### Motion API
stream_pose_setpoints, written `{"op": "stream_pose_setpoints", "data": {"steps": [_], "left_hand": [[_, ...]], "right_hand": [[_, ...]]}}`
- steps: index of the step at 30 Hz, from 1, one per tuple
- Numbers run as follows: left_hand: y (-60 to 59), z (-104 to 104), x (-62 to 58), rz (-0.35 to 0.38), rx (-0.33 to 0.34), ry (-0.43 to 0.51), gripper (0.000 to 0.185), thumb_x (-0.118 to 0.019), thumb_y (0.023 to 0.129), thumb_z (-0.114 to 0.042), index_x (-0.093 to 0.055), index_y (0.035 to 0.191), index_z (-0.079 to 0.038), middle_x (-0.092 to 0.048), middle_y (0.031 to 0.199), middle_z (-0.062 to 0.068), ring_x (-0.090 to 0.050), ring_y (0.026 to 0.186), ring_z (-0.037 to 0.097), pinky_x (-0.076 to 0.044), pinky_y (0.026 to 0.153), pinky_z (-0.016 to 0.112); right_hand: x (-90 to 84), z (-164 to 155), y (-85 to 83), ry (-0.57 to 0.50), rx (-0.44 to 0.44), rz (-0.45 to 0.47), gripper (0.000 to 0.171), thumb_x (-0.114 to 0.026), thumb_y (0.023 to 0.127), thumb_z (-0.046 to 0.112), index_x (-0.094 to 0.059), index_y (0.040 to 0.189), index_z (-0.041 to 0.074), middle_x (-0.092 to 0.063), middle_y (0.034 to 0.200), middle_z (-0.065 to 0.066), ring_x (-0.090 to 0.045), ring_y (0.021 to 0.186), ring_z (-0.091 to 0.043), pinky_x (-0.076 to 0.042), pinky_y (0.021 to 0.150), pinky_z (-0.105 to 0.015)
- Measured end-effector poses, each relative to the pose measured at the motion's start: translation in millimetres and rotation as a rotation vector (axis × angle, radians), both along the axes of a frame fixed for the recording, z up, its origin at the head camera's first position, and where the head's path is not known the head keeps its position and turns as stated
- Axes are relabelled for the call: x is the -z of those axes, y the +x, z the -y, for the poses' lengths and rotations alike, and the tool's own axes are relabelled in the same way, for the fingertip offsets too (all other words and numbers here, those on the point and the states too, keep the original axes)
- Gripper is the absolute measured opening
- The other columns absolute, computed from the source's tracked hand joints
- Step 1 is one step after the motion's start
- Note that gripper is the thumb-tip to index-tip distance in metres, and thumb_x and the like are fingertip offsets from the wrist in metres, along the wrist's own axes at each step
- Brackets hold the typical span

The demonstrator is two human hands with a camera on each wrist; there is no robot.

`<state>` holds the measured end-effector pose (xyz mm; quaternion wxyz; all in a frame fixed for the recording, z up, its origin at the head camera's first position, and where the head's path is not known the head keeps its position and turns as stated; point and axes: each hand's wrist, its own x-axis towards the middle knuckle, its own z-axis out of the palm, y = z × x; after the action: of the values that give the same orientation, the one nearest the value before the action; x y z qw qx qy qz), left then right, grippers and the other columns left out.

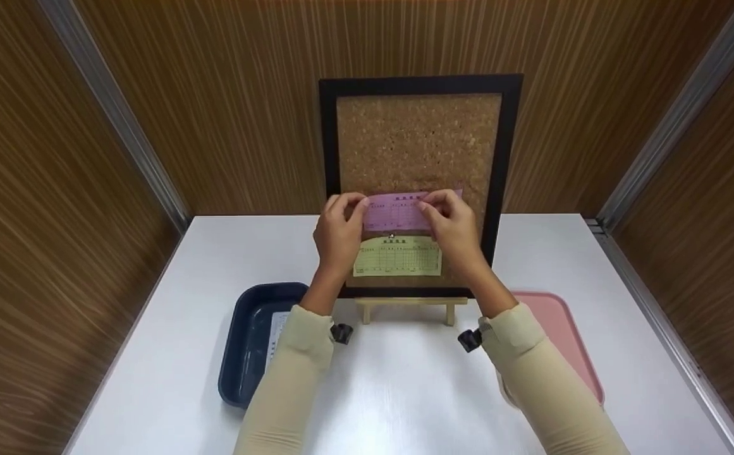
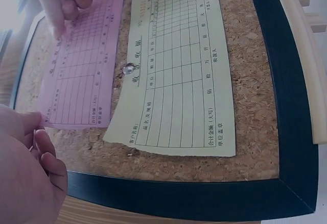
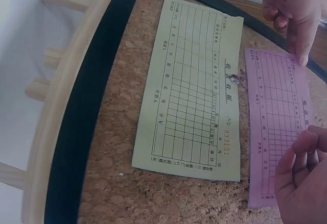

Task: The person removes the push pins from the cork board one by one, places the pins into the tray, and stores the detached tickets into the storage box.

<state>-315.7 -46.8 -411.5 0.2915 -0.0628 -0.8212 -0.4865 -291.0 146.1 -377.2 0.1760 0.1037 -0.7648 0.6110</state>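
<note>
A pink paper slip (image 1: 396, 212) lies flat against the cork board (image 1: 417, 142), just above a green slip (image 1: 398, 258) that a silver pin (image 1: 392, 237) fixes to the cork. My left hand (image 1: 340, 229) holds the pink slip's left end and my right hand (image 1: 452, 222) holds its right end, fingertips on the paper. The left wrist view shows the pink slip (image 2: 82, 66), green slip (image 2: 179, 71) and pin (image 2: 127, 70), with my left hand (image 2: 28, 168) at the pink slip's corner. In the right wrist view my right hand (image 3: 301, 180) covers the pink slip's (image 3: 278, 122) near end.
The black-framed board stands on a small wooden easel (image 1: 408, 306) on a white table (image 1: 404, 385). A dark blue tray (image 1: 246, 341) holding a paper sits at the left, a pink tray (image 1: 562, 335) at the right. Wood-panelled walls enclose the table.
</note>
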Motion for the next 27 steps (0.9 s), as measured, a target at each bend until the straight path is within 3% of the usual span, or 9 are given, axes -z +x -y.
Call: {"op": "stream_pose_setpoints", "data": {"steps": [5, 12, 15, 19, 27], "left_hand": [[16.7, 6, -1.1, -0.014, 0.024, 0.037, 0.021, -0.064, 0.100, -0.034, -0.073, 0.104, -0.016, -0.063, 0.094, -0.004, -0.055, 0.078, 0.011, -0.040, 0.065, 0.031], [34.7, 12, -1.6, -0.027, 0.053, 0.080, 0.018, -0.066, 0.099, -0.030, -0.073, 0.103, -0.013, -0.062, 0.089, -0.001, -0.054, 0.074, 0.011, -0.041, 0.063, 0.028], [40.0, 16, 0.1, -0.029, 0.069, 0.105, 0.017, -0.066, 0.099, -0.028, -0.073, 0.103, -0.013, -0.063, 0.092, -0.001, -0.055, 0.077, 0.012, -0.043, 0.065, 0.027], [45.6, 22, 5.5, -0.023, 0.071, 0.142, 0.017, -0.067, 0.098, -0.026, -0.073, 0.103, -0.011, -0.064, 0.095, 0.001, -0.053, 0.080, 0.015, -0.043, 0.067, 0.026], [64.8, 43, 21.4, -0.004, 0.031, 0.174, 0.017, -0.068, 0.098, -0.025, -0.073, 0.105, -0.012, -0.067, 0.099, 0.001, -0.047, 0.073, 0.018, -0.038, 0.060, 0.024]], "right_hand": [[2.1, -5, 15.6, 0.024, -0.008, -0.044, 0.014, -0.064, 0.097, 0.005, -0.063, 0.104, -0.007, -0.049, 0.069, 0.000, -0.043, 0.055, -0.005, -0.039, 0.052, -0.019], [33.9, -24, 15.6, 0.021, -0.019, -0.067, 0.015, -0.070, 0.096, 0.017, -0.065, 0.103, 0.005, -0.052, 0.072, -0.002, -0.043, 0.055, -0.008, -0.036, 0.049, -0.021], [39.8, -32, 24.2, 0.026, -0.021, -0.072, 0.013, -0.069, 0.097, 0.017, -0.065, 0.102, 0.005, -0.051, 0.068, -0.002, -0.043, 0.053, -0.008, -0.036, 0.046, -0.021], [50.7, -45, 35.5, 0.028, -0.001, -0.048, 0.012, -0.069, 0.096, 0.015, -0.065, 0.101, 0.004, -0.051, 0.067, -0.002, -0.045, 0.052, -0.009, -0.039, 0.047, -0.022], [78.5, -76, 56.2, 0.030, 0.054, 0.038, 0.016, -0.071, 0.095, 0.014, -0.065, 0.101, 0.001, -0.053, 0.067, -0.001, -0.049, 0.053, -0.012, -0.044, 0.049, -0.024]]}}
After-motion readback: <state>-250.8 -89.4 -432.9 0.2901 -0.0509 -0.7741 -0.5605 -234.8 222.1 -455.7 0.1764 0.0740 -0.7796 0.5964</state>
